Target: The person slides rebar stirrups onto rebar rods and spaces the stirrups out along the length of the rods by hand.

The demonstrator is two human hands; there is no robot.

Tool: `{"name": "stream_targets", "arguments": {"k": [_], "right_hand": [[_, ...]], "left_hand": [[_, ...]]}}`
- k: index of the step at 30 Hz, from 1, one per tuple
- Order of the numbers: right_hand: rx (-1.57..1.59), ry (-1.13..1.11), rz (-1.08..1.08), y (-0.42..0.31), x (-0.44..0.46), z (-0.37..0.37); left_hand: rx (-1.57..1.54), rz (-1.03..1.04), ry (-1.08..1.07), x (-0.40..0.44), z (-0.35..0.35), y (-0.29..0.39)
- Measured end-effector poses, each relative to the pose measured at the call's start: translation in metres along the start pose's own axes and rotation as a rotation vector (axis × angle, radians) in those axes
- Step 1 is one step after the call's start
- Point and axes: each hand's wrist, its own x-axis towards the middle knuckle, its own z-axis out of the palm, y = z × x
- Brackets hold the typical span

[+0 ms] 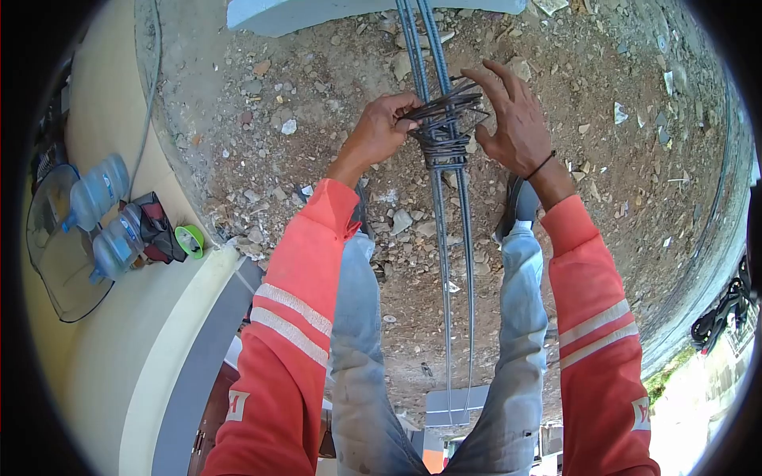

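Left hand: thumb and fingers pinched on the left side of the wire loops. Right hand: fingers spread and half curled at the loops' right side, gripping nothing visible. Can't tell if its index fingertip touches the upper strands.

Loops are bunched around the steel bars, between the two blocks, nearer the far one. Can't tell if they're separate rings or one wound wire. Lower turns sit tight and stacked; upper ones fan out, loose. Likely why the pinch is up there: free strands give the fingers something to get hold of.

Bars run in two close pairs, crossing the near edge of the far block, right of its middle. Other ends reach the near block between the legs; can't make out the contact. Far block probably keeps the steel up off the rubble ground, leaving room for wire underneath.

Shoes stand on the ground either side of the bars. My read: straddling centers the bundle so both hands reach it evenly.
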Motion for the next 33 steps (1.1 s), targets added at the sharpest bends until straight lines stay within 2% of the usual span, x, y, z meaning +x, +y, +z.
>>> {"name": "stream_targets", "arguments": {"k": [2, 3, 4, 6, 7, 9, 13, 15, 16, 18, 19, 21, 24, 26, 28, 29, 33], "right_hand": [[0.034, -0.284, -0.156, 0.014, 0.013, 0.014], [-0.034, -0.231, -0.199, 0.010, 0.022, 0.016], [-0.037, -0.231, -0.201, 0.008, 0.027, 0.015], [-0.126, -0.548, -0.090, 0.000, 0.039, 0.013], [-0.128, -0.552, -0.094, -0.001, 0.040, 0.013], [-0.132, -0.457, -0.199, -0.003, 0.037, 0.015], [-0.148, -0.346, -0.264, -0.011, 0.032, 0.014], [-0.205, -0.377, -0.240, -0.022, 0.035, 0.013], [-0.203, -0.382, -0.241, -0.022, 0.035, 0.016], [-0.001, -0.369, -0.270, -0.019, 0.038, 0.024], [0.000, -0.370, -0.272, -0.018, 0.042, 0.023], [0.405, -0.413, 0.009, -0.013, 0.051, 0.018], [0.463, -0.373, 0.068, 0.007, 0.048, 0.010], [0.357, -0.286, -0.021, 0.019, 0.045, 0.012], [0.146, -0.477, -0.031, 0.021, 0.049, 0.011], [0.147, -0.474, -0.033, 0.021, 0.049, 0.012], [0.143, -0.315, -0.112, -0.014, 0.060, 0.007]], "left_hand": [[0.012, 0.000, 0.019, -0.002, 0.003, -0.007], [0.022, 0.007, 0.036, -0.001, 0.005, -0.010], [0.020, 0.010, 0.039, 0.001, 0.009, -0.013], [-0.015, -0.069, 0.125, 0.004, 0.015, -0.016], [-0.018, -0.072, 0.129, 0.004, 0.018, -0.015], [0.005, 0.007, 0.293, -0.001, 0.026, -0.011], [-0.020, 0.006, 0.416, -0.016, 0.032, 0.014], [0.220, 0.207, 0.544, -0.019, 0.027, 0.024], [0.219, 0.201, 0.544, -0.020, 0.024, 0.028], [0.095, 0.202, 0.371, -0.019, 0.022, 0.032], [0.095, 0.201, 0.373, -0.017, 0.024, 0.021], [0.041, 0.114, 0.250, -0.012, 0.019, 0.006], [0.102, 0.133, 0.230, -0.012, 0.012, 0.007], [0.160, 0.178, 0.258, -0.015, 0.013, 0.013], [0.224, 0.225, 0.280, -0.014, 0.014, 0.013], [0.192, 0.211, 0.279, -0.012, 0.015, 0.013], [0.106, 0.173, 0.305, -0.009, 0.017, 0.013]]}}
